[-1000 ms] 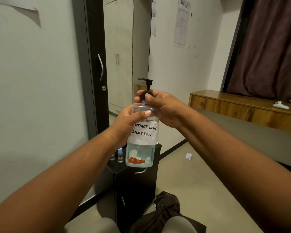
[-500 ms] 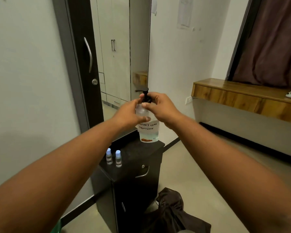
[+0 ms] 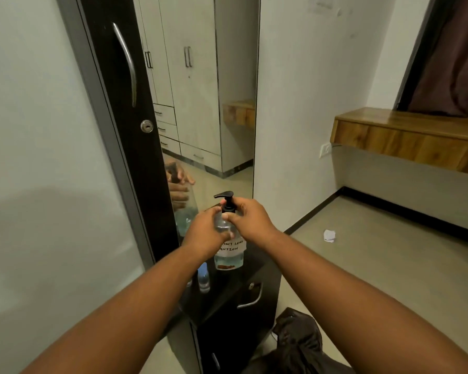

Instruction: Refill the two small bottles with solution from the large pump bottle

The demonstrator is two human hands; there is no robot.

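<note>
We see the large pump bottle [image 3: 229, 249] lower than a second ago: then it was held up at chest height before the mirror, and now its base sits on, or just above, the top of the black cabinet [image 3: 243, 298]; the angle leaves us unsure which. The left hand [image 3: 204, 233] is clamped around the bottle's clear shoulder above the handwritten label, and the right hand [image 3: 250, 220] is closed around the neck, just under the black pump head [image 3: 224, 197], much as before. The camera has tipped down, so the wall paper seen earlier has slid out of view.

We count one pump bottle, roughly a third full of pale blue liquid. One small bottle [image 3: 203, 278] with a blue cap stands on the cabinet top just left of it; a second small bottle [image 3: 189, 282] is mostly hidden behind the left forearm. We count two hands, one cabinet, one mirror [image 3: 214, 103], one scrap of paper [image 3: 329, 235] on the floor.
</note>
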